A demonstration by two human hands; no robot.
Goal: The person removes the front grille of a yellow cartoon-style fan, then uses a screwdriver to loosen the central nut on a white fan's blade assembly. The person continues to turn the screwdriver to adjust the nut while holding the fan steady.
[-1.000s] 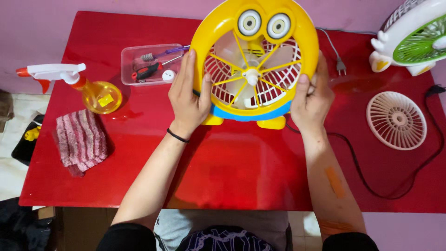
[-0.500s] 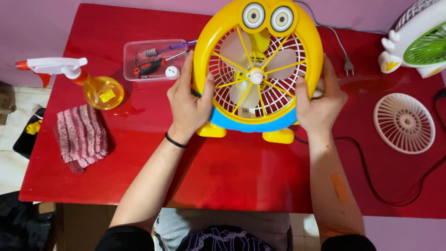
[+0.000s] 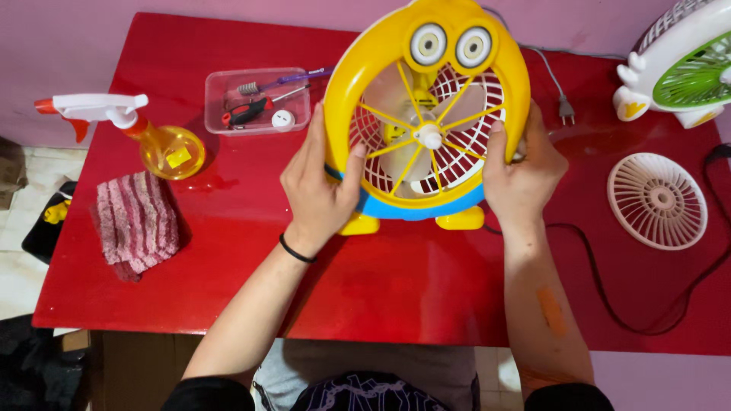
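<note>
So the yellow cartoon fan (image 3: 426,114) sits in the upper middle of the frame, standing on its little yellow feet on the red table (image 3: 228,289), with two googly eyes on top and a blue band along the bottom. Both hands are clamped around it: the left hand (image 3: 320,190) wraps the left rim with the thumb pressing on the yellow front grille, and the right hand (image 3: 521,179) grips the right rim, fingers curled round the edge. Left of the fan there's a clear plastic box (image 3: 257,100) with a screwdriver and small bits inside. Further left is an orange spray bottle (image 3: 145,137), with a striped rag (image 3: 137,224) just below it. Over on the right lies a loose white grille (image 3: 657,200), and a green-and-white fan (image 3: 681,65) peeks in at the upper right corner.
</note>
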